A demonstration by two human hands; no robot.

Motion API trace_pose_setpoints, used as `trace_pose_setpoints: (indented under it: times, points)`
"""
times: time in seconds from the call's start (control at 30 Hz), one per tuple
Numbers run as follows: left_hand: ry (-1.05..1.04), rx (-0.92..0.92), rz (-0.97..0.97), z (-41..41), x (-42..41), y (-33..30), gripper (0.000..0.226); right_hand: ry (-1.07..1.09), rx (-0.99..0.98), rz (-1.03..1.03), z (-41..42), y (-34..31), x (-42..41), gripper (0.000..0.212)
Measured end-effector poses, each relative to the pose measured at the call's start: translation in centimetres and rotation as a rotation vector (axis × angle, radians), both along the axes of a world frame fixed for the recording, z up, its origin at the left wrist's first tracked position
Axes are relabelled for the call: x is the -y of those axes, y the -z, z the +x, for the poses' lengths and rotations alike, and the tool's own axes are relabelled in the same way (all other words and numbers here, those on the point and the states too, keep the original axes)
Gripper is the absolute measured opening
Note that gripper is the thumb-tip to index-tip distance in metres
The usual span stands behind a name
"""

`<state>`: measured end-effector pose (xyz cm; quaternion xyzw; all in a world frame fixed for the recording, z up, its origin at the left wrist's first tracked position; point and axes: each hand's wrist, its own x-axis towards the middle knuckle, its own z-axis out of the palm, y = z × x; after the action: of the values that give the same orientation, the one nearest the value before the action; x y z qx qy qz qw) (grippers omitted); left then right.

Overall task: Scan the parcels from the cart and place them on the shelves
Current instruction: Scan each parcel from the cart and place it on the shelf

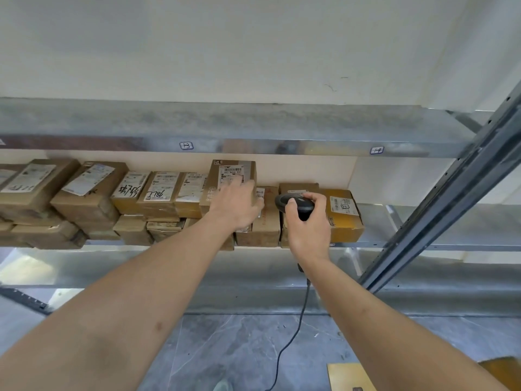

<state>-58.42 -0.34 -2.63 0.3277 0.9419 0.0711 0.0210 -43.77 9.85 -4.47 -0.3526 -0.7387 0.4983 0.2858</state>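
Left grip (238, 203) spread flat on shelved parcel (225, 179) — right grip (307, 221) wrapped round corded scanner (294, 204).

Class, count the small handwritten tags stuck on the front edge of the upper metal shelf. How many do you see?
2. One tag sits near the middle of the upper shelf edge; the other tag is further right, near the upright post. More may lie beyond the picture's left edge.

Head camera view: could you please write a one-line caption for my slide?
Left hand rests on a tall parcel on the shelf while right hand holds a corded scanner.
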Motion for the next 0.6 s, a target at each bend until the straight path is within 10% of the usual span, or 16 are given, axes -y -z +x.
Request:
trace_pose_setpoints:
  times: [0.6]
  points:
    - [0.497,-0.054,0.063,4.9,2.3,-2.8,0.061,0.428,-0.049,0.068,6.9,-3.0,8.9,0.032]
